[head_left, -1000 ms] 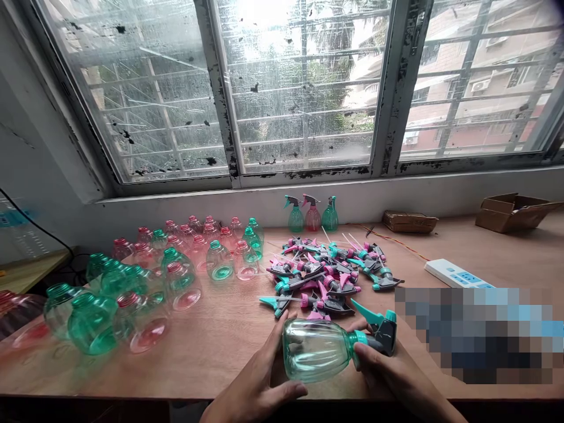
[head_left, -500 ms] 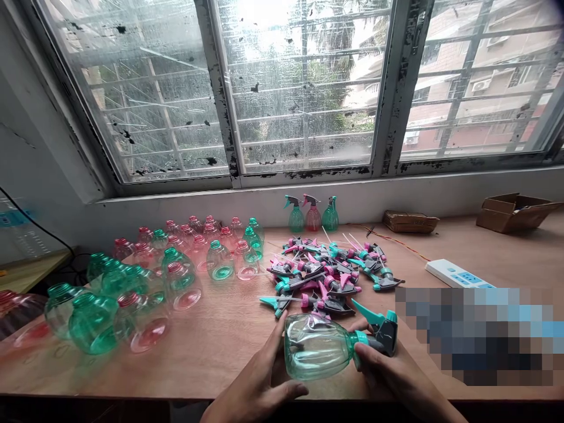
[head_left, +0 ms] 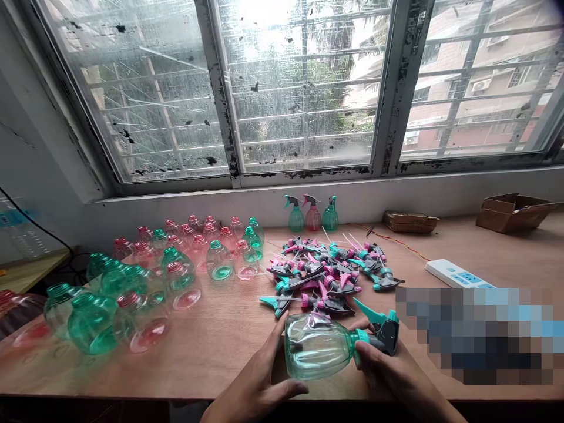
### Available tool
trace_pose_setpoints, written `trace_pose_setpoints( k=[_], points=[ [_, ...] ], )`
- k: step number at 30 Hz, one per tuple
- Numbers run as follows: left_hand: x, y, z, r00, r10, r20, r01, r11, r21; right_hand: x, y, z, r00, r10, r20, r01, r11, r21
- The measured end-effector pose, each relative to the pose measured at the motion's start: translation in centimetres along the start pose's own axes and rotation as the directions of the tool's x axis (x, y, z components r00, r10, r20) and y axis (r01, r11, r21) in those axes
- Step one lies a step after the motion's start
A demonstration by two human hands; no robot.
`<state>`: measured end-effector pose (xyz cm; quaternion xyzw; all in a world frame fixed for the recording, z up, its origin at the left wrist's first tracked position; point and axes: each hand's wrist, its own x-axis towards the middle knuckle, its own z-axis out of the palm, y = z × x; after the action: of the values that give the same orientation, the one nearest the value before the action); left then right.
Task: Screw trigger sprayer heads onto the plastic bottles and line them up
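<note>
A clear green spray bottle [head_left: 317,346] with a turquoise and dark grey trigger head [head_left: 384,332] lies sideways above the table's front edge. My right hand [head_left: 388,367] is closed around its collar and neck, thumb on the near side. At the bottle's base, my left hand [head_left: 268,376] cups it, with fingers partly hidden behind and the thumb held apart below. Just beyond the bottle is a heap of loose trigger spray heads [head_left: 326,276], pink, turquoise and grey, with thin dip tubes.
Many open green bottles [head_left: 94,326] and pink bottles [head_left: 143,329] stand at the left. Three spray bottles with heads [head_left: 312,216] stand by the wall. On the right are a power strip [head_left: 458,275], a flat brown package [head_left: 409,222], an open carton [head_left: 513,214] and a blurred patch.
The spray bottle has shifted very slightly to the right in my hands. Otherwise nothing visibly differs.
</note>
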<state>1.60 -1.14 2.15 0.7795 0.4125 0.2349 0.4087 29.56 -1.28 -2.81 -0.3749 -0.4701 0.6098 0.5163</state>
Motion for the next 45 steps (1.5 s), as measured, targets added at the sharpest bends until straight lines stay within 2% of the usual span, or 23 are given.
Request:
trace_pose_setpoints(
  k=[7, 16, 19, 24, 27, 31, 36, 45],
  points=[
    [-0.1, -0.9, 0.4, 0.998, 0.044, -0.045, -0.046, 0.998, -0.035, 0.0, -0.2, 0.2, 1.0, -0.012, -0.003, 0.012, 1.0, 0.022],
    [0.1, 0.2, 0.2, 1.0, -0.001, -0.005, 0.0, 0.994, -0.107, -0.1, -0.2, 0.2, 1.0, -0.013, -0.007, 0.013, 1.0, 0.02],
    [0.0, 0.4, 0.0, 1.0, -0.005, 0.005, 0.005, 0.997, -0.08, -0.2, -0.4, 0.3, 1.0, -0.026, -0.001, 0.026, 0.999, 0.033],
    [-0.1, -0.5, 0.1, 0.999, 0.005, -0.044, -0.006, 1.0, -0.025, -0.3, -0.6, 0.5, 1.0, -0.019, -0.022, 0.02, 0.998, 0.059],
    [0.0, -0.8, 0.4, 0.999, 0.014, -0.032, -0.017, 0.997, -0.072, -0.2, -0.6, 0.6, 0.999, -0.016, -0.038, 0.018, 0.998, 0.057],
    [0.0, -0.3, 0.5, 1.0, 0.017, -0.016, -0.02, 0.984, -0.174, -0.2, -0.6, 0.6, 0.999, -0.018, -0.029, 0.02, 0.998, 0.06],
    [0.0, 0.2, 0.0, 0.999, 0.036, 0.016, -0.035, 0.996, -0.084, -0.3, -0.7, 0.7, 1.0, -0.014, -0.025, 0.015, 0.999, 0.052],
    [0.0, -1.3, 0.4, 0.998, 0.052, -0.033, -0.054, 0.996, -0.074, -0.2, -0.4, 0.2, 1.0, 0.002, -0.02, -0.002, 1.0, 0.016]
  ],
)
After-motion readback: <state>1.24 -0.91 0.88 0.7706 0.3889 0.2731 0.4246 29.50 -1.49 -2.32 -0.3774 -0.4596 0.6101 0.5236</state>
